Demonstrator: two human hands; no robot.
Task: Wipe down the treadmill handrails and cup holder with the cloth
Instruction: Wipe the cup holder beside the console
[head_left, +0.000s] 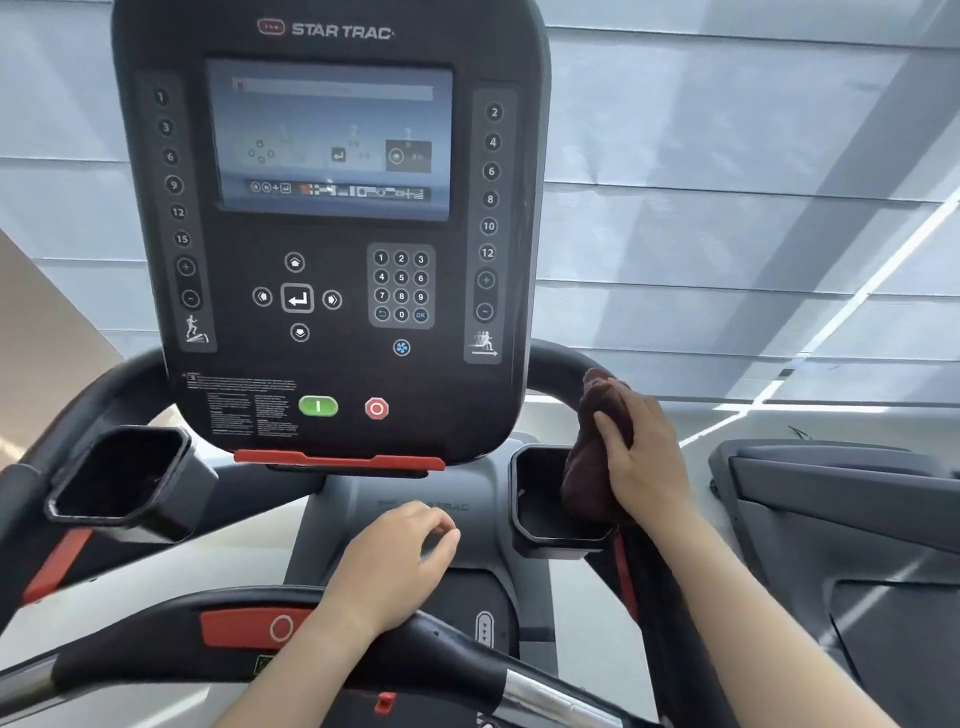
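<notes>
Nearest the wearer, the front crossbar (447, 660) runs across the lower view. The left hand (395, 561) rests its wrist on this bar, fingers loosely curled and holding nothing; it touches neither cloth nor cup holder.

Beyond and to the right, the right hand (644, 462) lies flat over the cloth (592, 457), fingers extended and close together, pressing the fabric against the right handrail (558, 364) where the rail curves down beside the console. The grip is a palm press, not a pinch; the thumb is hidden, so whether it wraps behind the cloth cannot be told.

The cloth is dark reddish-brown and bunched into a thick wad. It extends above the fingertips along the rail and hangs below the palm, its lower end reaching the rim of the right cup holder (540, 519), immediately inward of the hand.

Handling assessment: the cloth appears soft, light and limp, conforming readily to the rail. It is best gathered mid-wad under the palm, with the loose tail tucked in, so that it does not drag or snag.

Further left of the grip, past the console (332, 234), the left cup holder (119, 478) stands unattended. Judged status: right rail in progress.
</notes>
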